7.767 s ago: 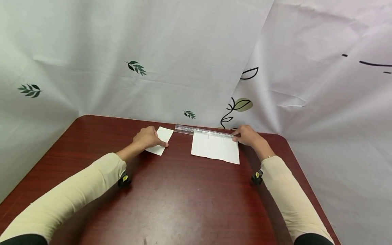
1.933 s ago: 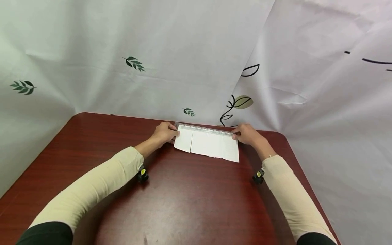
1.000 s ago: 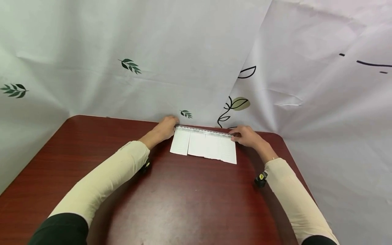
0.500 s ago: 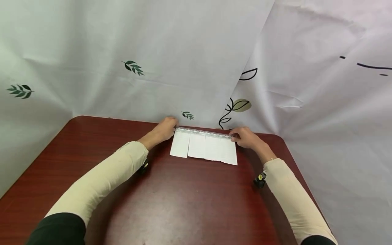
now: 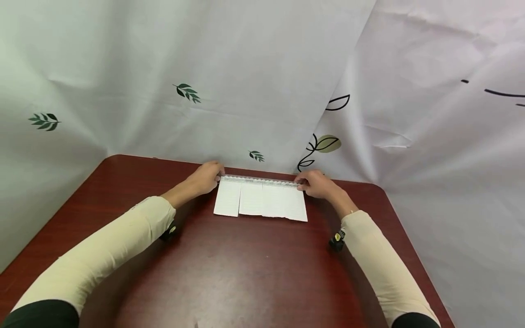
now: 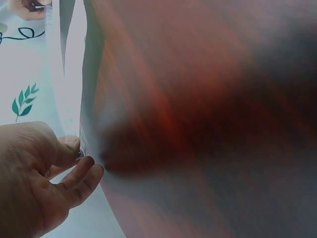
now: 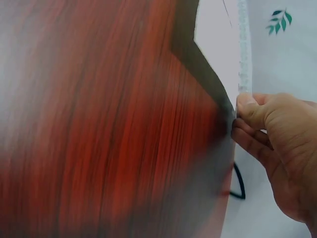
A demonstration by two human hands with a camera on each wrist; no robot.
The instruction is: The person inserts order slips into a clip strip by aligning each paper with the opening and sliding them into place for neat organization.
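Note:
A clear plastic ruler [image 5: 262, 181] spans both hands near the table's far edge. Along it, several white paper pieces [image 5: 272, 202] line up side by side; a narrow gap sets off the leftmost piece [image 5: 227, 200]. My left hand [image 5: 205, 176] pinches the ruler's left end between thumb and fingers, seen closer in the left wrist view. At the other end, my right hand [image 5: 317, 184] pinches the ruler with the paper's corner beside its thumb. In the right wrist view, the white paper [image 7: 220, 39] casts a dark shadow on the wood below.
The dark red wooden table [image 5: 229, 273] stretches toward me. Behind its far edge hangs a pale cloth backdrop [image 5: 135, 91] with leaf prints, close behind both hands. A small dark wrist camera [image 5: 337, 240] sits under the right wrist.
The loose piece my left hand held earlier now lines up at the ruler's left end, and that hand grips the ruler. Since half a second ago, both hands have shifted ruler and paper left.

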